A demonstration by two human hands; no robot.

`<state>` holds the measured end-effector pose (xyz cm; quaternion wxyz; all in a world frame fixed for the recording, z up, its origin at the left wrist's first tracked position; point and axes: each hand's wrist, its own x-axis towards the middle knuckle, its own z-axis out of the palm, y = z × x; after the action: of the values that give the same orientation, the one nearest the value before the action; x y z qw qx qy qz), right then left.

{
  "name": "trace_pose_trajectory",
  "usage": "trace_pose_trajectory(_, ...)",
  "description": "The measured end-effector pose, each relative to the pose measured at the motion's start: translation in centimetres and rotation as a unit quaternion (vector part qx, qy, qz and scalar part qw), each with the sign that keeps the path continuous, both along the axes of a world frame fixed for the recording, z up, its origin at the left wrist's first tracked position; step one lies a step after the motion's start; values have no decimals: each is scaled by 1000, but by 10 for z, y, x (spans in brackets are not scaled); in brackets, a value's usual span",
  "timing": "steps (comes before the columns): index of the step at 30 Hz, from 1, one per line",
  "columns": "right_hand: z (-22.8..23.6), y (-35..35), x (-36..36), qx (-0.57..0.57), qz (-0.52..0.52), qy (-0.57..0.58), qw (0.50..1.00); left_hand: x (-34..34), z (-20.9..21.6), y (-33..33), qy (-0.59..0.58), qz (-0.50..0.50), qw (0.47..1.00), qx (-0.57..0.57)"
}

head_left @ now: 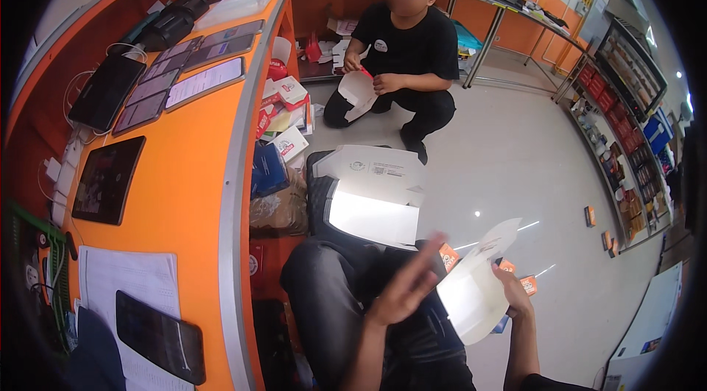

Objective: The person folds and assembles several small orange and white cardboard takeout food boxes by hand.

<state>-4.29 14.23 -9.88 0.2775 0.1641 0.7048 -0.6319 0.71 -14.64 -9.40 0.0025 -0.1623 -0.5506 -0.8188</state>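
Carton [471, 306], white and opened out, is gripped by its right edge in my right hand [518, 295], beside my knees and above the floor [493, 148]. My left hand [403, 291], blurred, is raised with spread fingers just beside it, seemingly holding nothing; my hands are apart.

The orange table [193, 170] hems me in on the left. Ahead, a second carton [372, 216] lies open on something black, and beyond it one person [412, 48] squats, holding a third carton [357, 94]. A pile of boxes [289, 143] crowds the table's foot. A shelf [615, 152] of red boxes stands at far right.

I count three cartons, and three orange boxes [529, 286] around mine, partly covered by it; a few more lie farther right. On the table are at least six phones [205, 84] clustered, another phone [160, 336] near me, a tablet [109, 179] and papers [136, 273].

The second carton bears a small round emblem, a square code and fine print; the orange boxes have pale lettering.
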Motion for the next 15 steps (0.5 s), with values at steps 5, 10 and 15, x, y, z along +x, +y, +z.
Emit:
trace_pose_trajectory(5, 11, 1, -1, 95, 106, 33, 989, -13, 7, 34, 122, -162, 979, -32)
trace_pose_trajectory(10, -5, -14, 2, -7, 116, -9, 993, 1, 28, 19, -87, 97, 956, -262)
trace_pose_trajectory(15, 2, 23, 5, -276, 114, 23, 954, 10, 4, -1, -128, 289, 942, -116)
